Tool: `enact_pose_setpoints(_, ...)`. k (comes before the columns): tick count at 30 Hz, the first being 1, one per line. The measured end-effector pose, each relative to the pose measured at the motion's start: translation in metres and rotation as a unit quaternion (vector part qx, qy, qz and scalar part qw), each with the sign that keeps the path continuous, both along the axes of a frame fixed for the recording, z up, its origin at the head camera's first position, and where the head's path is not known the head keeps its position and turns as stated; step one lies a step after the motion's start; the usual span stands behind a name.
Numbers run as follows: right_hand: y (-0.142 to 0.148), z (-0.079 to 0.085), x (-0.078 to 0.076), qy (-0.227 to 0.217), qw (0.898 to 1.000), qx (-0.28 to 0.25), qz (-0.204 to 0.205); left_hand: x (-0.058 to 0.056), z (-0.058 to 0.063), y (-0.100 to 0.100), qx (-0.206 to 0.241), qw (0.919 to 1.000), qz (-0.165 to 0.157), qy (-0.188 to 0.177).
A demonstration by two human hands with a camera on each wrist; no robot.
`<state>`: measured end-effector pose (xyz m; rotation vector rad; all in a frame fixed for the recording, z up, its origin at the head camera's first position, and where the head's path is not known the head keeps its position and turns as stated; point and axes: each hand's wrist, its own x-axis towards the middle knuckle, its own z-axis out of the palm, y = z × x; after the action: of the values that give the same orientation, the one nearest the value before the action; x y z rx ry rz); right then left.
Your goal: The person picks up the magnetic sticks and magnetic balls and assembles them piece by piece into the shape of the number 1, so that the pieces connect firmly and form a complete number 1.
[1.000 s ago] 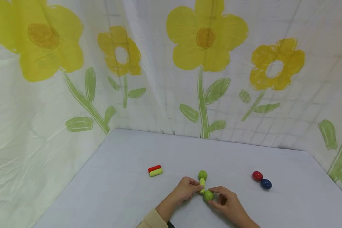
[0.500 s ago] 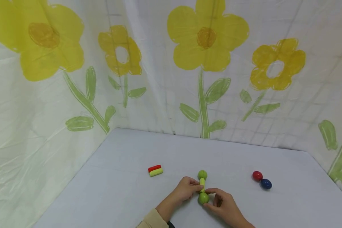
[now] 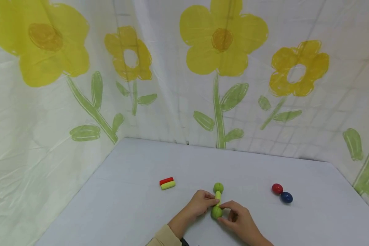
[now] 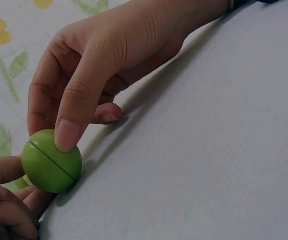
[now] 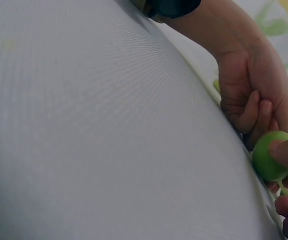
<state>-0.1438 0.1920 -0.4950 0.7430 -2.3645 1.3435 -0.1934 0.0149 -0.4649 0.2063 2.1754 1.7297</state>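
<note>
My left hand [image 3: 199,205] pinches a yellow-green stick [image 3: 218,197] at its side, between thumb and fingers. A green ball [image 3: 218,187] lies at the stick's far end. At its near end sits a second green ball [image 3: 216,213], pinched by my right hand [image 3: 241,220] between thumb and finger. In the left wrist view this near ball [image 4: 51,161] shows a seam line, with the right thumb on it; the left fingers are partly cut off by the frame. The near ball [image 5: 270,157] hides most of the stick in the right wrist view.
On the white table [image 3: 123,212], a red stick [image 3: 166,181] and another yellow-green stick [image 3: 168,185] lie side by side at left. A red ball [image 3: 277,189] and a dark blue ball [image 3: 286,197] rest together at right. A flowered curtain [image 3: 172,102] hangs behind.
The right hand has shifted left with the near green ball, which has gone from beside the stick's near end to in line with it. The left hand has stayed in place.
</note>
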Motion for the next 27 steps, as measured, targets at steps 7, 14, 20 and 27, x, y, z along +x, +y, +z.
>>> enact_pose_setpoints(7,-0.009,0.001,0.002,0.006,0.995,0.032,-0.089,0.001,0.003,0.000,-0.003,1.0000,0.000,0.000)
enact_pose_setpoints(14,-0.014,0.004,0.004,-0.014,0.995,0.029,-0.094,-0.001,-0.002,0.000,0.009,0.9999,-0.003,0.003)
enact_pose_setpoints(20,-0.013,0.005,0.005,-0.009,0.997,0.036,-0.073,-0.001,-0.001,0.000,0.008,1.0000,-0.002,0.004)
enact_pose_setpoints(27,-0.011,0.003,0.004,0.020,0.998,0.024,-0.061,-0.003,-0.002,-0.002,0.020,0.9996,-0.017,0.012)
